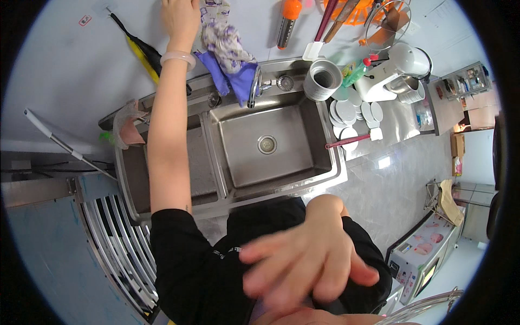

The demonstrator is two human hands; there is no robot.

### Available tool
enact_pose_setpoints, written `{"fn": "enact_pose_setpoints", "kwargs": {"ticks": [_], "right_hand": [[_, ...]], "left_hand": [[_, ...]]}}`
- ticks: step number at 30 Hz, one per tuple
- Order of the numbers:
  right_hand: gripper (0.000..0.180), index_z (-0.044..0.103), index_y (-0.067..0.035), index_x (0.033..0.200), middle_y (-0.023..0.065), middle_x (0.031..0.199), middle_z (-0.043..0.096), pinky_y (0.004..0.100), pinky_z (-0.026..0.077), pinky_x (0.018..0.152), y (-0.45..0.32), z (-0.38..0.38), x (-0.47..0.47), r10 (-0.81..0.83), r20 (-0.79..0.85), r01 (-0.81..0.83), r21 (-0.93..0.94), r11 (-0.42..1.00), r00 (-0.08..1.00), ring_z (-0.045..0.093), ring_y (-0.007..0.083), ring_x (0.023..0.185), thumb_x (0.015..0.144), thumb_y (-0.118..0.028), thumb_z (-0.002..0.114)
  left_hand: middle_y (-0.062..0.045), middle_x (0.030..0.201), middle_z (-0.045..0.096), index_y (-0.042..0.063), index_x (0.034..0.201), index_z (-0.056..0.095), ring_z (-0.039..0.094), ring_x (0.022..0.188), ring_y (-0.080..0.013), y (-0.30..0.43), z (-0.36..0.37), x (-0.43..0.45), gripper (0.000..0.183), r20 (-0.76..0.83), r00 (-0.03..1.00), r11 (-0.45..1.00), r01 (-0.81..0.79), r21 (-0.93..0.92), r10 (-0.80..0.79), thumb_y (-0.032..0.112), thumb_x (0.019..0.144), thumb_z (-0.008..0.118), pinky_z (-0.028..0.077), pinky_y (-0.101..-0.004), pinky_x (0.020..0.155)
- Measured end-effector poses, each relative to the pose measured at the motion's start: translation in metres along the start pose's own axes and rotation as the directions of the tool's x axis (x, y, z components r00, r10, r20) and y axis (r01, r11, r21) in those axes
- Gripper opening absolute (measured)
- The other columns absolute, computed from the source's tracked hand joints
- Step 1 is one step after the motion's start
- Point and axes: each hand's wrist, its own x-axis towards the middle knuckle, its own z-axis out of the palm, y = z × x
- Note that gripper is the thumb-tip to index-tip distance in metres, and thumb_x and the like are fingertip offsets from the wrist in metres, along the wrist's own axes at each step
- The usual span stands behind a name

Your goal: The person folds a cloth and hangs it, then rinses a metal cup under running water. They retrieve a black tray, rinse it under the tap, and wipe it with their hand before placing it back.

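My left hand (180, 24) is raised to the wall at the top of the view, a pale bangle (177, 59) on its wrist. Its fingertips are cut off by the frame edge, so whether it holds anything is hidden. Just right of it hang a patterned cloth (225, 42) and a purple cloth (239, 79), drooping to the tap (255, 87). Blurred and close to the camera, my right hand (302, 260) is before my upper body near my face, fingers apart and nothing visible in them. Below my left forearm lies the double-bowl stainless steel sink (215, 162).
A stack of round metal tins (323, 80), white discs (345, 110), a red-handled spatula (349, 141) and a white stand mixer (380, 77) occupy the right counter. Utensils hang on the wall, including an orange-topped tool (289, 22). A slatted metal rack (118, 243) stands at left.
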Motion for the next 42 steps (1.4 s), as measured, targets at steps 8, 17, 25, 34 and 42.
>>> {"fn": "enact_pose_setpoints", "kwargs": {"ticks": [8, 17, 25, 34, 42], "right_hand": [[0.056, 0.021, -0.015, 0.133, 0.0071, 0.133, 0.027, 0.0510, 0.035, 0.096, 0.157, -0.228, -0.204, 0.609, -0.793, -0.331, 0.575, 0.748, 0.000, 0.035, 0.0342, 0.121, 0.087, -0.028, 0.051], [0.035, 0.040, -0.010, 0.117, 0.0092, 0.114, 0.047, 0.0426, 0.039, 0.094, 0.193, -0.241, -0.227, 0.666, -0.739, -0.112, 0.657, 0.746, 0.103, 0.049, 0.0287, 0.109, 0.095, -0.034, 0.028], [0.027, 0.054, -0.004, 0.101, 0.0115, 0.105, 0.053, 0.0344, 0.043, 0.082, 0.143, -0.151, -0.170, 0.123, -0.568, -0.581, -0.797, 0.166, 0.814, 0.054, 0.0237, 0.095, 0.075, 0.003, 0.055], [0.021, 0.053, -0.001, 0.102, 0.0030, 0.099, 0.057, 0.0235, 0.042, 0.081, 0.112, -0.197, -0.050, 0.602, -0.532, -0.661, 0.102, 0.744, 0.596, 0.054, 0.0103, 0.091, 0.082, 0.000, 0.056], [0.032, 0.054, -0.001, 0.105, 0.0030, 0.089, 0.059, 0.0247, 0.046, 0.074, 0.096, -0.208, 0.015, 0.339, -0.539, -0.631, -0.570, 0.526, 0.771, 0.055, 0.0106, 0.083, 0.074, 0.002, 0.060]], "left_hand": [[-0.022, 0.120, 0.028, 0.002, 0.125, 0.030, 0.028, 0.113, -0.0402, -0.006, 0.066, -0.170, 0.085, 0.016, 0.886, 0.873, 0.460, -0.162, -0.463, 0.037, 0.063, 0.077, 0.026, -0.0478, 0.095], [-0.018, 0.127, 0.031, 0.008, 0.126, 0.038, 0.047, 0.106, -0.0295, -0.023, 0.128, -0.305, 0.069, 0.271, 0.398, 0.232, 0.842, -0.487, -0.877, -0.007, 0.062, 0.061, 0.043, -0.0348, 0.087], [-0.008, 0.122, 0.044, 0.006, 0.123, 0.041, 0.054, 0.091, -0.0170, 0.049, -0.002, -0.265, 0.061, 0.424, 0.495, 0.218, 0.806, -0.551, -0.758, -0.013, 0.066, 0.055, 0.046, -0.0270, 0.078], [-0.008, 0.105, 0.049, 0.001, 0.103, 0.048, 0.051, 0.085, -0.0112, 0.067, -0.075, -0.165, 0.042, 0.425, 0.791, 0.231, 0.557, -0.798, -0.440, -0.016, 0.065, 0.043, 0.041, -0.0232, 0.076], [-0.004, 0.089, 0.043, 0.002, 0.090, 0.051, 0.045, 0.080, -0.0109, 0.074, -0.096, -0.090, 0.027, 0.394, 0.884, 0.548, 0.465, -0.695, -0.251, -0.006, 0.065, 0.056, 0.037, -0.0213, 0.072]]}}
